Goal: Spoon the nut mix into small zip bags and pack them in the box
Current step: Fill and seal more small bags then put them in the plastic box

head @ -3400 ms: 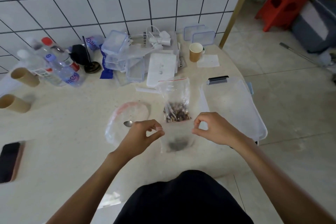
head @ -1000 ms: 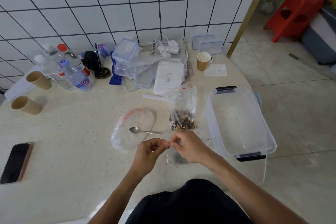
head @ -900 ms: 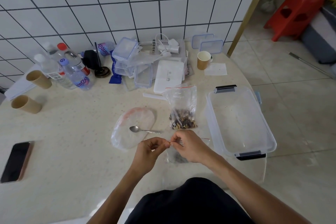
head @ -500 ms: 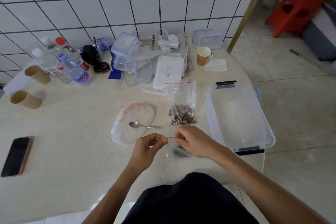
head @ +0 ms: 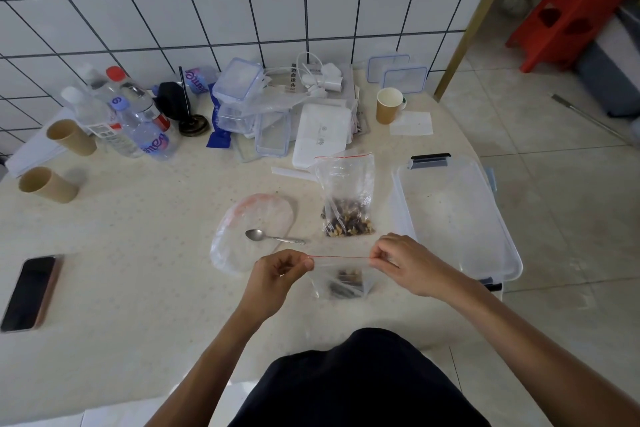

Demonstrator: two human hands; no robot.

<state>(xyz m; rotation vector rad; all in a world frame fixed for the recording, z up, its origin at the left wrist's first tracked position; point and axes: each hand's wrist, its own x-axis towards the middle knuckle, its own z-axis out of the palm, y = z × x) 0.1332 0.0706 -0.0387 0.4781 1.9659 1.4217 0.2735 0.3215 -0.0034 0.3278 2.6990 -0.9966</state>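
- Red zip line of the small bag (head: pixel 341 279) runs taut between both hands, near the table's (head: pixel 138 236) front edge, just left of the box (head: pixel 453 218).
- Left hand (head: pixel 277 270) pinches the left end of the zip strip between thumb and finger; right hand (head: pixel 401 263) pinches the right end the same way. Both are clenched on the bag, nothing else.
- Small bag hangs below the strip with a dark clump of nut mix at its bottom.
- It should handle as light and limp: thin film that crumples and is probably slick, with the weight low, so it will likely swing and sag if held by one corner.
- Best hold looks to be the stiffer zip strip along the top; squeezing the belly risks crushing nuts or popping the seal.
- Box is clear rigid plastic, lidless, with dark clips at its near and far ends; it looks empty so far.
- Bigger supply bag (head: pixel 346 198), red-zipped, stands upright beyond the hands with mix in its bottom.
- Spoon (head: pixel 273 236) lies on flat bags (head: pixel 252 229) to the left.
- Writing: the far bottles (head: pixel 152 142) carry a label in pink letters, too partial to read surely; a white box (head: pixel 322 135) shows a small red logo; a far pack bears Chinese characters I cannot make out.
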